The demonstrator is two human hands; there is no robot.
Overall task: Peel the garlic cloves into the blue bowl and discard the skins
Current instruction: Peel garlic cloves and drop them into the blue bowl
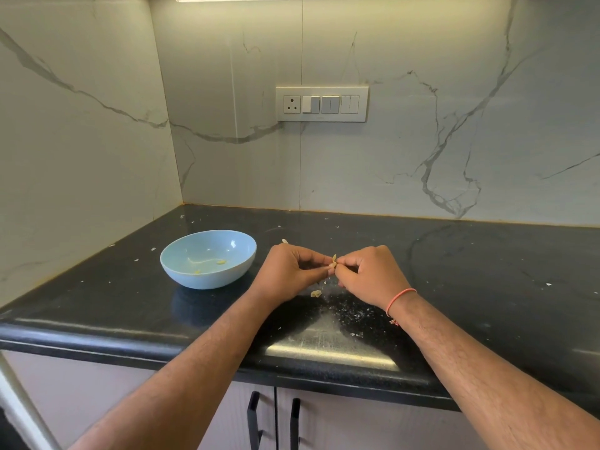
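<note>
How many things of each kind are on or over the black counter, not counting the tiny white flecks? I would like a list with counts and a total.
Blue bowl: 1
Hands, the left hand and the right hand, both pinching the garlic clove: 2
Garlic clove between the hands: 1
Larger skin pieces on the counter, and: 2
Total: 6
</note>
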